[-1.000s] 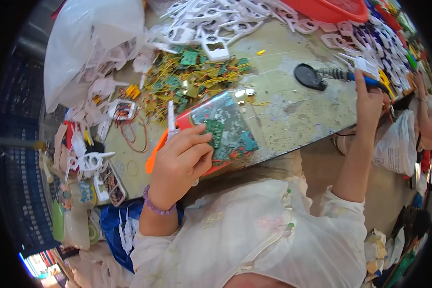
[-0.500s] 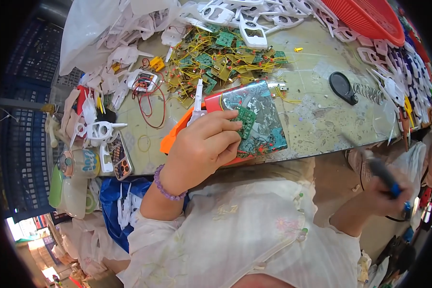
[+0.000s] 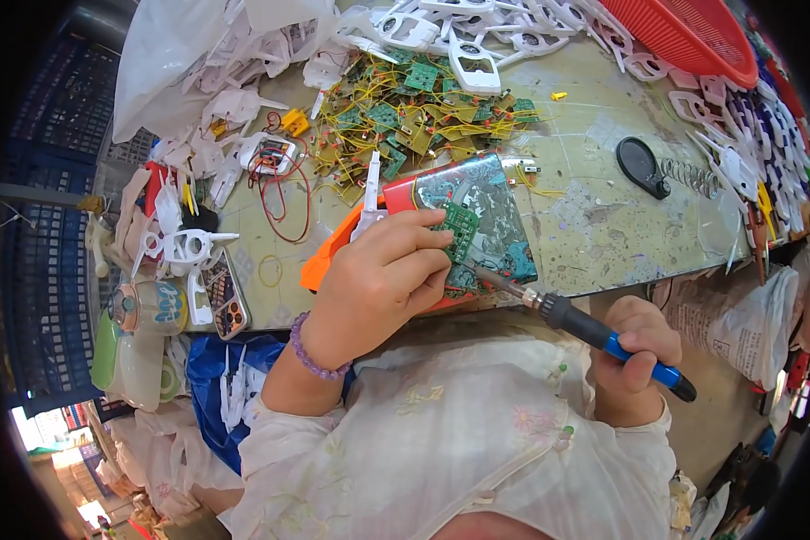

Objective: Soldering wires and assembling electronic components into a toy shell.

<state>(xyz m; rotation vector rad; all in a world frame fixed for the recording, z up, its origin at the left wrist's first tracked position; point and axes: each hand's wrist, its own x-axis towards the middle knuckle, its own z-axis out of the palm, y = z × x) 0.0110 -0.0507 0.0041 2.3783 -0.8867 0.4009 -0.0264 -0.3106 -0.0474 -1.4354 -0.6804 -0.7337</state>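
Note:
My left hand [image 3: 382, 274] is closed on a small green circuit board [image 3: 460, 229], with fingertips at its left edge. The board rests on a worn, paint-flecked box [image 3: 498, 211] with a red end and an orange part [image 3: 328, 249] beneath it. A white plastic housing piece [image 3: 370, 193] juts up behind my left fingers. In my right hand [image 3: 637, 346] is a soldering iron [image 3: 574, 322] with a black and blue handle, gripped near its back. Its tip points left and reaches the lower edge of the board; whether it touches is too small to tell.
Behind the box lies a heap of green circuit boards with yellow wires [image 3: 414, 112]. White plastic housings [image 3: 472, 63] pile up at the back. On the right stand a black iron holder with a coil spring [image 3: 643, 168] and a red basket [image 3: 693, 40]. A phone [image 3: 228, 297] lies left.
My right hand has swung from the far right in toward the box, bringing the soldering iron's tip to the board. My left hand and the board have stayed in place.

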